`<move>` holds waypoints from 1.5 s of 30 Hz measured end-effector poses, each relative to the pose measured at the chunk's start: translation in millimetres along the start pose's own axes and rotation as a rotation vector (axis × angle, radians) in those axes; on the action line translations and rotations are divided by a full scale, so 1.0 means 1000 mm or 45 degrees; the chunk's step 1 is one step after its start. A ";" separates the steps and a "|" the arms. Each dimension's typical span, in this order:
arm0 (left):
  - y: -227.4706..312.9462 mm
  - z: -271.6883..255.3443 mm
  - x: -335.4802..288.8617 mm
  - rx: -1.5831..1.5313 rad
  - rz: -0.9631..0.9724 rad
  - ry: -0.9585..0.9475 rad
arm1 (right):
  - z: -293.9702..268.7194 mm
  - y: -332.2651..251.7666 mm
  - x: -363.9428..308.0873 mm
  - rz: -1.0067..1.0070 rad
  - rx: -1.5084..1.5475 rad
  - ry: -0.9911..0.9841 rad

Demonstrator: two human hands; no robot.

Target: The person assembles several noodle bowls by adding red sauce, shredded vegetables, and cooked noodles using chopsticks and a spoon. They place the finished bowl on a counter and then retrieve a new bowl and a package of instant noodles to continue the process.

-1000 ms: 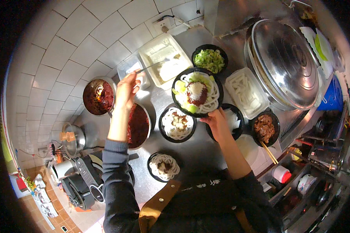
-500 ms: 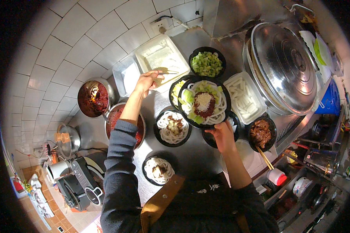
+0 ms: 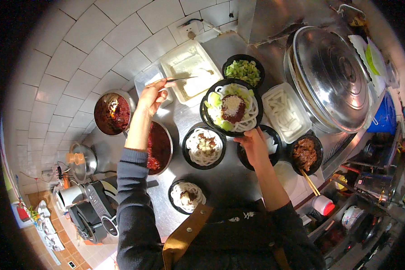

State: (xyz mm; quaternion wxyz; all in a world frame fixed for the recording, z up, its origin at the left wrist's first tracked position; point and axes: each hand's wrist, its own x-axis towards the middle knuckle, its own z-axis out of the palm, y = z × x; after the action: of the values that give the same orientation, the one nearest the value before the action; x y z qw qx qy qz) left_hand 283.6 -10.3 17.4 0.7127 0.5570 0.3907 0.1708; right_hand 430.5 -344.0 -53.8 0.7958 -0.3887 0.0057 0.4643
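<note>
My left hand (image 3: 153,96) pinches the thin handle of a spoon (image 3: 181,79), whose far end is over a white rectangular tub (image 3: 177,66) with a pale layer inside. In my right hand (image 3: 255,147), fingers at the near rim, is a black bowl (image 3: 228,133) of thick white noodles topped with green pieces, dark red sauce and pale granules. It overlaps whatever lies beneath it. Beside it sits another noodle bowl (image 3: 184,150) with brown sauce and granules. A third noodle bowl (image 3: 170,200) stands nearer my body.
Chopped greens fill a black bowl (image 3: 263,74) at the back. To the right are a tub of white strips (image 3: 285,112), dark cooked meat (image 3: 304,154) with chopsticks (image 3: 310,183), and a large lidded pot (image 3: 330,74). Red sauce pots (image 3: 112,113) stand left, near an appliance (image 3: 96,202).
My left hand has drawn back left with the spoon, which is now level above the tub. The held bowl has moved slightly left and toward the back, covering the greens behind it.
</note>
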 end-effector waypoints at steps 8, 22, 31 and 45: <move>0.057 0.017 -0.073 -0.036 0.129 0.057 | 0.025 0.007 0.026 0.033 0.029 0.012; 0.048 0.043 -0.154 1.109 1.018 -0.086 | 0.044 0.013 0.031 0.068 0.005 -0.014; 0.024 -0.001 -0.136 0.411 0.723 0.445 | 0.031 0.015 0.029 0.089 -0.008 0.030; -0.080 -0.068 -0.068 1.904 0.541 0.362 | 0.006 0.003 -0.018 -0.013 -0.031 -0.143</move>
State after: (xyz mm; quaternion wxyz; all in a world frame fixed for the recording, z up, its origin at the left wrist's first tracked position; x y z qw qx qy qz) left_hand 174.4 -37.7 -36.9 0.0444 0.9240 0.3743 0.0648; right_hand 415.4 -352.8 -44.7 0.7924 -0.3717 -0.0468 0.4814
